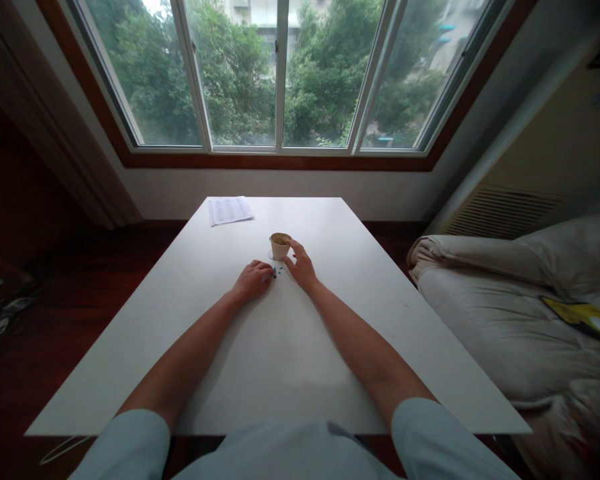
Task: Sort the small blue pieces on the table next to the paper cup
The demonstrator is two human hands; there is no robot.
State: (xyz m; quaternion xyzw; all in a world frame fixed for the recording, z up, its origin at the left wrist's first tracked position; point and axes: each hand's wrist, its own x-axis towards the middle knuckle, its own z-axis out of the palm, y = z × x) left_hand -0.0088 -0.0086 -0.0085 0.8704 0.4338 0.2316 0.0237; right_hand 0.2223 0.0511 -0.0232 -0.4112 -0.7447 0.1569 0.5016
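A small tan paper cup stands on the white table, with what looks like a clear lid or ring under its base. My right hand rests beside it, fingertips touching the cup's right side. My left hand lies on the table just left of that, fingers curled, its tips at some tiny blue pieces that lie between the two hands. Whether the left fingers pinch one of the pieces is too small to tell.
A sheet of printed paper lies at the table's far left corner. A bed or sofa with pale bedding and a yellow item stands close on the right. A wide window fills the far wall. Dark wooden floor lies to the left.
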